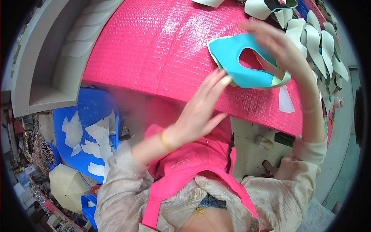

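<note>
Turquoise shoe upper (236,63) lies between left hand (201,110) and right hand (280,46).

I'm wearing the one head camera; it's looking steeply down and close over my pink table (154,50), my forearms rising from the lower edge, fisheye bending the edges.
</note>
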Motion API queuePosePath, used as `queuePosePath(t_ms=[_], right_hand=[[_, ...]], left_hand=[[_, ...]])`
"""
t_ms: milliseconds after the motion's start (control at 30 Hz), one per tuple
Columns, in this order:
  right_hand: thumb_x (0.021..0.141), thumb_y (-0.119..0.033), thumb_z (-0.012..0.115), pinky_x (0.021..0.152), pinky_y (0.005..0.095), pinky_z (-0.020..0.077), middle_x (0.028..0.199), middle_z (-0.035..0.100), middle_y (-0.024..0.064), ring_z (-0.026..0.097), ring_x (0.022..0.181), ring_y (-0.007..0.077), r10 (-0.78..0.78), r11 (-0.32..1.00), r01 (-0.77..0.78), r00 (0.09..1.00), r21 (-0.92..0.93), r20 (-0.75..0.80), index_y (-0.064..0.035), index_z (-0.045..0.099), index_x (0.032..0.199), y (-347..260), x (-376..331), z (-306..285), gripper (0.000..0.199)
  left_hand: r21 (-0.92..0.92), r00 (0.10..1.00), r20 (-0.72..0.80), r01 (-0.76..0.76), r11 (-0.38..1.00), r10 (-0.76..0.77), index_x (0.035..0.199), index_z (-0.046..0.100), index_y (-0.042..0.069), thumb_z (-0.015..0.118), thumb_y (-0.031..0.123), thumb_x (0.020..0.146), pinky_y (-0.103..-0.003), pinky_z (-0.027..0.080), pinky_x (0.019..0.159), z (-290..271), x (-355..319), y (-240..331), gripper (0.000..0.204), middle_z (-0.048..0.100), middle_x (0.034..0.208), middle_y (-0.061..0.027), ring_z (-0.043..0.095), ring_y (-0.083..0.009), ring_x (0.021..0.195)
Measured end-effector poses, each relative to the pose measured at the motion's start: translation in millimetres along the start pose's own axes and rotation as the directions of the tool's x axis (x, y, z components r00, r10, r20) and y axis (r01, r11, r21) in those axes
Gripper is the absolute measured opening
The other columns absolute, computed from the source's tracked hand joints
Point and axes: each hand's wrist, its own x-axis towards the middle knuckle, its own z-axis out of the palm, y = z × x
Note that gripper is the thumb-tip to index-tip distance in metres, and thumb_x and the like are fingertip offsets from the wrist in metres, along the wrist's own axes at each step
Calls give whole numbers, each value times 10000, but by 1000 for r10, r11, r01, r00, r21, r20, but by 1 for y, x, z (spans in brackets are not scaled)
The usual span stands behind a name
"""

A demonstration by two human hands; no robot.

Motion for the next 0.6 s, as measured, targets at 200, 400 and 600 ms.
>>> queuePosePath(t_ms=[200, 400, 600], right_hand=[[777, -420, 610, 893, 331, 390, 1181, 439, 150, 473, 1058, 252, 143, 989, -137, 980, -55, 136, -104, 360, 1306, 31, -6, 19, 665], [682, -59, 619, 704, 374, 477, 900, 511, 118, 562, 838, 274, 201, 635, -150, 979, -758, -25, -59, 497, 980, 41, -58, 31, 322], [663, -21, 564, 604, 339, 480, 752, 523, 58, 569, 728, 220, -67, 611, -129, 975, -781, -213, -74, 523, 742, 51, -65, 42, 104]], left_hand=[[118, 984, 108, -157, 981, 144, 1109, 457, 42, 645, 32, 645, -401, 429, 837, 60, 86, -27, 501, 511, 1061, -175, 475, -339, 1034], [101, 994, -50, -91, 991, 96, 845, 586, 50, 639, 42, 648, -363, 468, 635, 73, 86, -55, 204, 598, 818, -87, 581, -281, 740], [240, 999, -34, -3, 971, 11, 757, 641, 46, 639, 78, 668, -368, 467, 625, 76, 101, -52, 95, 602, 750, -90, 586, -277, 709]])
